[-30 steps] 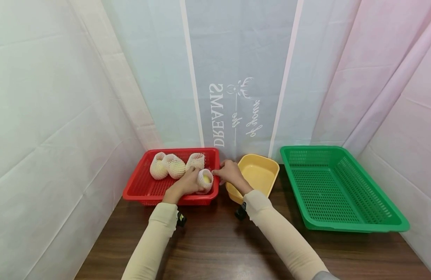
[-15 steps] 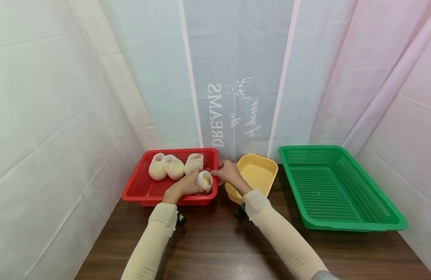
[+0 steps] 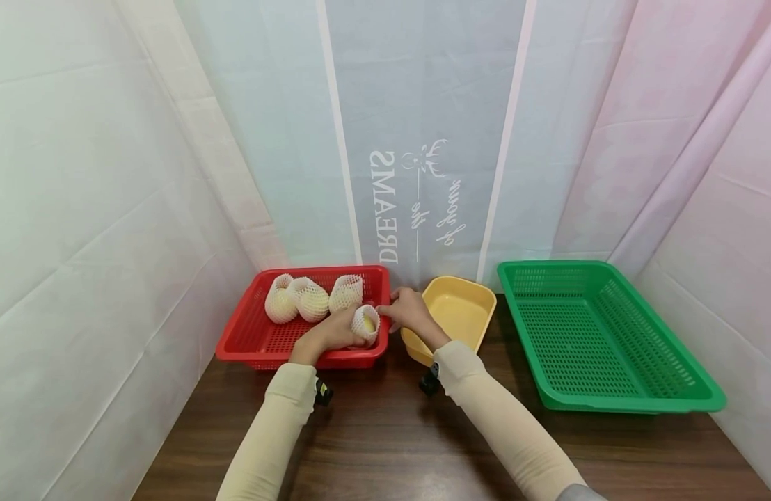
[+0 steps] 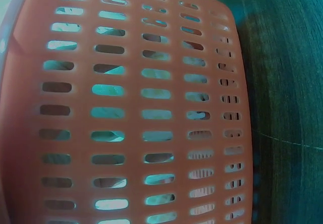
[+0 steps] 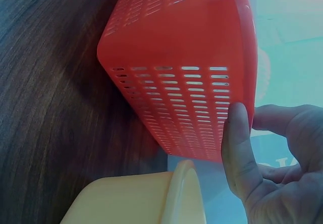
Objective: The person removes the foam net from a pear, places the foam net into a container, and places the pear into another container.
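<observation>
A red slotted plastic basket (image 3: 348, 359) stands on the left of the table. Inside, near its right end, my left hand (image 3: 334, 330) grips a pale yellow fruit in a white foam net (image 3: 365, 323), the net's open end facing up. Several more netted fruits (image 3: 312, 300) lie along the back of the basket. My right hand (image 3: 413, 312) pinches the basket's right rim. In the right wrist view its thumb (image 5: 238, 138) presses the outer wall and a finger reaches over the edge. Only the basket's slotted side (image 4: 83, 98) fills the left wrist view, hiding the left hand.
A yellow plastic tub (image 3: 456, 313) stands between the baskets, partly under the right forearm. On the right is a large green slotted basket (image 3: 623, 402). A printed curtain (image 3: 423, 90) hangs right behind them. The dark wooden table (image 3: 385, 445) extends in front.
</observation>
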`<act>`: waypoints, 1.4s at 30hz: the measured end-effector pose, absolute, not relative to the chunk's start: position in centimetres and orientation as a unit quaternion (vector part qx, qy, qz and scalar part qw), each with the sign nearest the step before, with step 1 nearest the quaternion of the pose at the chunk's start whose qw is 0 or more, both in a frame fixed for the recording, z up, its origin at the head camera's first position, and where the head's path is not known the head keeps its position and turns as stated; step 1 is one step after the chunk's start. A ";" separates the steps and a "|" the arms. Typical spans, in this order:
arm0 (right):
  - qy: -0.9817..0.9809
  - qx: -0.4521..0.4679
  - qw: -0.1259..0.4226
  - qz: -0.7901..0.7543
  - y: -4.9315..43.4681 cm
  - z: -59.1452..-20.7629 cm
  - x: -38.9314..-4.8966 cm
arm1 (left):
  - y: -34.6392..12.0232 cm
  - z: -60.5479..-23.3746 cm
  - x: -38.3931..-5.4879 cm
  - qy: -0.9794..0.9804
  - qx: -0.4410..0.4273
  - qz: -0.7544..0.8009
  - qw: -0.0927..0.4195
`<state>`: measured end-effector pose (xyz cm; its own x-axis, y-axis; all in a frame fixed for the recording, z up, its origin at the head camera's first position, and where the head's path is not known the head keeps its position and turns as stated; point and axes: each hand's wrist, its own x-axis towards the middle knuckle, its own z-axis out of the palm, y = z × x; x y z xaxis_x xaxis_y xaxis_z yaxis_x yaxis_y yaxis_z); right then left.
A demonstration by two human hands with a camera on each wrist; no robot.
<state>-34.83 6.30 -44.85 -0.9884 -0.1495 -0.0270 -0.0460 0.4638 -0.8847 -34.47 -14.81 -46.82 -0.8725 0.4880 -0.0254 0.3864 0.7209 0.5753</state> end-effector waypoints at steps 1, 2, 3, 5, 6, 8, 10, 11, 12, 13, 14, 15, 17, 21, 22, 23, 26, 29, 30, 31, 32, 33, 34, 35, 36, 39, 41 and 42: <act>0.853 -0.058 0.050 -0.516 6.3 -44.9 -34.8 | -14.8 -46.8 -34.5 0.923 0.235 0.291 0.089; 0.852 -0.059 0.050 -0.518 6.3 -44.9 -34.9 | -14.8 -46.9 -34.5 0.923 0.233 0.293 0.090; 0.851 -0.060 0.050 -0.519 6.4 -44.9 -34.9 | -14.8 -46.9 -34.5 0.923 0.231 0.292 0.091; 0.850 -0.060 0.050 -0.520 6.4 -45.0 -34.9 | -14.9 -46.9 -34.5 0.925 0.230 0.290 0.090; 0.851 -0.060 0.050 -0.520 6.4 -45.0 -35.0 | -14.9 -46.9 -34.5 0.925 0.229 0.289 0.091; 0.851 -0.060 0.051 -0.519 6.4 -45.1 -35.0 | -14.9 -46.9 -34.5 0.926 0.230 0.285 0.089; 0.852 -0.059 0.052 -0.518 6.4 -45.1 -35.1 | -14.8 -47.0 -34.5 0.926 0.232 0.284 0.087; 0.852 -0.059 0.052 -0.518 6.4 -45.1 -35.1 | -14.8 -47.0 -34.5 0.926 0.232 0.285 0.087; 0.851 -0.059 0.053 -0.519 6.4 -45.1 -35.1 | -14.8 -47.0 -34.5 0.926 0.233 0.284 0.086; 0.851 -0.059 0.053 -0.519 6.4 -45.1 -35.1 | -14.8 -47.0 -34.6 0.926 0.234 0.283 0.084; 0.851 -0.059 0.053 -0.520 6.5 -45.1 -35.1 | -14.8 -47.0 -34.6 0.926 0.234 0.283 0.084; 0.850 -0.060 0.053 -0.520 6.5 -45.1 -35.0 | -14.8 -47.0 -34.6 0.926 0.235 0.283 0.083; 0.850 -0.062 0.052 -0.521 6.5 -45.0 -35.0 | -14.9 -47.0 -34.6 0.926 0.238 0.282 0.082; 0.852 -0.066 0.051 -0.517 6.6 -45.0 -34.9 | -14.9 -46.8 -34.5 0.925 0.241 0.283 0.083; 0.852 -0.067 0.051 -0.516 6.6 -45.0 -34.9 | -14.9 -46.7 -34.5 0.924 0.241 0.283 0.083; 0.853 -0.067 0.051 -0.515 6.6 -45.0 -34.9 | -14.9 -46.6 -34.4 0.924 0.242 0.284 0.083; 0.855 -0.067 0.051 -0.511 6.6 -45.0 -34.9 | -15.0 -46.4 -34.3 0.923 0.245 0.285 0.082; 0.857 -0.065 0.053 -0.509 6.6 -45.0 -34.8 | -15.1 -46.1 -34.2 0.923 0.249 0.284 0.078; 0.857 -0.065 0.053 -0.508 6.6 -44.9 -34.8 | -15.2 -46.0 -34.2 0.923 0.249 0.282 0.077; 0.857 -0.064 0.054 -0.508 6.5 -44.9 -34.8 | -15.2 -45.9 -34.1 0.924 0.249 0.280 0.075; 0.857 -0.063 0.055 -0.508 6.5 -44.9 -34.8 | -15.2 -45.8 -34.1 0.925 0.249 0.278 0.074; 0.857 -0.063 0.056 -0.508 6.5 -44.9 -34.8 | -15.2 -45.7 -34.0 0.926 0.248 0.276 0.074; 0.857 -0.063 0.056 -0.509 6.5 -44.8 -34.8 | -15.2 -45.6 -34.0 0.927 0.246 0.274 0.073; 0.857 -0.064 0.056 -0.509 6.5 -44.8 -34.8 | -15.2 -45.6 -33.9 0.928 0.244 0.272 0.073; 0.857 -0.064 0.057 -0.509 6.5 -44.8 -34.7 | -15.3 -45.5 -33.8 0.929 0.242 0.270 0.072; 0.857 -0.065 0.055 -0.508 6.5 -44.8 -34.7 | -15.3 -45.3 -33.7 0.932 0.237 0.267 0.068; 0.858 -0.066 0.055 -0.506 6.6 -44.8 -34.7 | -15.4 -45.1 -33.5 0.932 0.237 0.267 0.064; 0.859 -0.065 0.055 -0.504 6.6 -44.9 -34.7 | -15.4 -45.0 -33.5 0.932 0.238 0.268 0.062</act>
<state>-34.73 6.57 -44.86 -0.9855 -0.1674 -0.0287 -0.0566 0.4834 -0.8736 -33.47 -15.40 -45.03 -0.8794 0.4760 0.0108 0.4092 0.7439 0.5285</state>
